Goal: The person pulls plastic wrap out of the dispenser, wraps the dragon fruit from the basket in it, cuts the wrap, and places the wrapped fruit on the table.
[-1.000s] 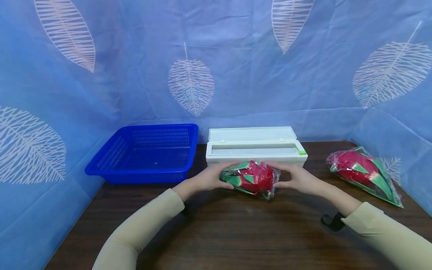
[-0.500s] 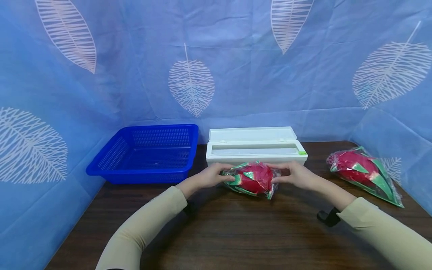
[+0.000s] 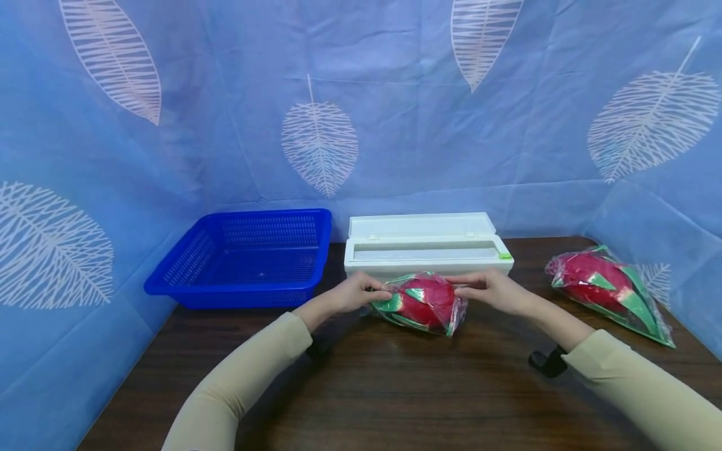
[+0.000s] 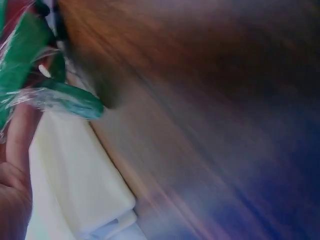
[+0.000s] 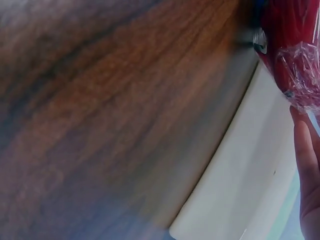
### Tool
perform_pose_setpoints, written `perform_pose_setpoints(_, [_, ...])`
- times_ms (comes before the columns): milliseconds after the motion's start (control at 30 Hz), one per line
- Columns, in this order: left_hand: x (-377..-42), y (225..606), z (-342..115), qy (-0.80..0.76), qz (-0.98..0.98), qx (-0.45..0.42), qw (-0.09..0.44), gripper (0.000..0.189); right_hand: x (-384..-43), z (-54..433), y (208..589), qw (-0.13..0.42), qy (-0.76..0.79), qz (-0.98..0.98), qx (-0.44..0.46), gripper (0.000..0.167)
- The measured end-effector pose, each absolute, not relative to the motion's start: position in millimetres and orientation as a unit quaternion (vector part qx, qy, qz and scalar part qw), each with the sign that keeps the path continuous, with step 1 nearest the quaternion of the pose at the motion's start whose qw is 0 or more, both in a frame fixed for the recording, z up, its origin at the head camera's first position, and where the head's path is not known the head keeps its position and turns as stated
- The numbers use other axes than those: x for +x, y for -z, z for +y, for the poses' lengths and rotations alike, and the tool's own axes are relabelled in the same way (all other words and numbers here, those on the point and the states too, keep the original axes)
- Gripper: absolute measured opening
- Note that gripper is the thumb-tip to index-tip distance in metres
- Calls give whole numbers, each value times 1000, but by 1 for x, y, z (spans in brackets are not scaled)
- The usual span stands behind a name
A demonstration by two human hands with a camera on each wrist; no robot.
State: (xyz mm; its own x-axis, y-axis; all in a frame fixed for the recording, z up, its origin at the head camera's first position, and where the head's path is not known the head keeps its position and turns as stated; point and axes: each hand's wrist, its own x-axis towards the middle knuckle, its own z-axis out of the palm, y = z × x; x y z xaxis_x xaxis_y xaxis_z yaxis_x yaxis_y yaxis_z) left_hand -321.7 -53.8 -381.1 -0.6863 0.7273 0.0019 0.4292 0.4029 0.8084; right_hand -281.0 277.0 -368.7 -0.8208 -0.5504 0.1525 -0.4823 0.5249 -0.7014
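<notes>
A red dragon fruit with green scales (image 3: 425,300), wrapped in clear film, lies crosswise just in front of the white box. At its green end my left hand (image 3: 354,292) pinches the wrap between thumb and fingers. My right hand (image 3: 496,292) holds the opposite end, thumb in front and fingers behind. In the left wrist view, a finger lies against the film-covered green tip (image 4: 75,100). The right wrist view shows crumpled film (image 5: 302,75) over the red end, with fingertips right under it.
Behind the fruit stands a white cling film dispenser (image 3: 420,265), its lid raised and a green tab at the right. A blue plastic basket (image 3: 242,295) sits at the back left. Another wrapped dragon fruit (image 3: 598,279) lies on the right of the dark wooden table (image 3: 429,401).
The left fingers have drawn in from around the fruit's end to a pinch at its film. The right hand has shifted slightly inward, and the fruit sits a little lower in view.
</notes>
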Motion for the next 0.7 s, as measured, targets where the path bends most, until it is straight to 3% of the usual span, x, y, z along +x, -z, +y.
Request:
perform_pose_setpoints(67, [-321,380,-54,-411,819,358,179,18,-281,277,368,48,390,872,-292,38])
perform_pose_setpoints(167, [-318,376,-54,-399,823,366,172,36,-280,278,367,55,392,871,-290,39])
perform_pose_setpoints(267, [-312,369,-57,-369,838,377,138,57,-280,277,366,62,390,871,-293,39])
perform_pose_setpoints(433, [-297,359,-54,-274,861,424,55,72,-281,278,366,65,386,868,-304,38])
perform_pose_setpoints(600, [-291,369,-42,-200,869,450,52,97,-282,283,368,89,404,845,-338,39])
perform_pose_setpoints(700, [-294,374,-38,-197,866,458,41,103,-283,284,371,98,420,829,-356,42])
